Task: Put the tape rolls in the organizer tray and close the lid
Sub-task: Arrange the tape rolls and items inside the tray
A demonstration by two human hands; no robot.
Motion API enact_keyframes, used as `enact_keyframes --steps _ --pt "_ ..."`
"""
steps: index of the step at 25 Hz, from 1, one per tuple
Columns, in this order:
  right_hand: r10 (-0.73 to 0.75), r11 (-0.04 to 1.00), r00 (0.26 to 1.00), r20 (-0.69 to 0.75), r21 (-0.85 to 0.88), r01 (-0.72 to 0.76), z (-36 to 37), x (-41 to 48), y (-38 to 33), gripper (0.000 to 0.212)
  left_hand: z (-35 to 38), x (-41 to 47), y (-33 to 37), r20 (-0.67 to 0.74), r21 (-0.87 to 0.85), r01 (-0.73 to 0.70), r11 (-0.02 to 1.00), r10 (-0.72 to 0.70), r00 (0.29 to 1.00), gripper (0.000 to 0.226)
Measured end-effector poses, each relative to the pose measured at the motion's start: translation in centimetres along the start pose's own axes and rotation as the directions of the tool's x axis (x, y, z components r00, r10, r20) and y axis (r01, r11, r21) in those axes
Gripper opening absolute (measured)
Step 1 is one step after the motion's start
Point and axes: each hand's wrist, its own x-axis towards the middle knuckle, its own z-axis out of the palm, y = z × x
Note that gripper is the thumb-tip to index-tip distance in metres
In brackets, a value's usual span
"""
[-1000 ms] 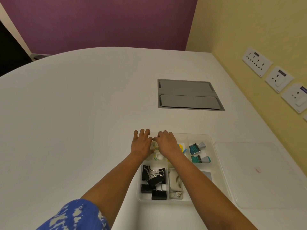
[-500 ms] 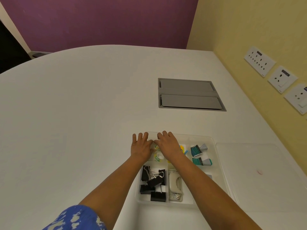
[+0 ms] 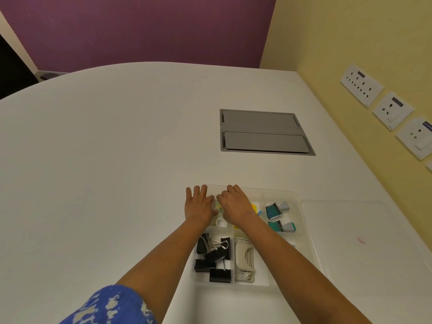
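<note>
A clear organizer tray [image 3: 300, 202] sits on the white table near the front right. Both hands rest over its far-left compartment, where tape rolls [image 3: 219, 221] show between and below them: a white roll and a patterned one. My left hand [image 3: 198, 205] lies flat with fingers spread at the tray's left edge. My right hand [image 3: 235, 204] is curled over the compartment, fingertips on the tape; what its fingers hold is hidden. The clear lid [image 3: 364, 244] lies flat on the table to the right of the tray.
Other compartments hold black binder clips [image 3: 214, 256], a beige stapler [image 3: 244, 260], teal stamps [image 3: 277, 210] and yellow sticky notes [image 3: 254, 206]. A grey cable hatch [image 3: 263, 133] is set in the table beyond. A yellow wall with sockets [image 3: 361, 85] runs along the right.
Both hands stay over the far-left compartment with only slight shifts. The view has moved a little.
</note>
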Motion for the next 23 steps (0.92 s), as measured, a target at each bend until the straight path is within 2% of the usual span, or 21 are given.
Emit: enact_keyframes --steps 12,17,20,23 --pt "0.066 0.998 0.995 0.075 -0.017 -0.065 -0.3 0.4 -0.9 0.03 -0.4 0.4 0.7 -0.004 0.047 0.027 0.999 -0.027 1.0 0.045" --pt "0.085 0.996 0.992 0.093 -0.013 -0.084 -0.4 0.1 -1.3 0.038 -0.6 0.0 0.5 -0.005 0.036 0.014 0.999 -0.014 1.0 0.044" --pt "0.115 0.987 0.992 0.059 0.103 -0.12 -0.4 -0.5 -1.0 0.054 -0.8 -0.7 0.3 -0.045 -0.032 0.013 0.999 -0.014 0.999 0.044" --pt "0.199 0.938 0.98 -0.016 0.294 -0.185 -0.7 -1.1 -0.3 0.046 -0.8 -1.6 0.0 -0.159 -0.1 -0.021 0.995 0.005 0.987 0.037"
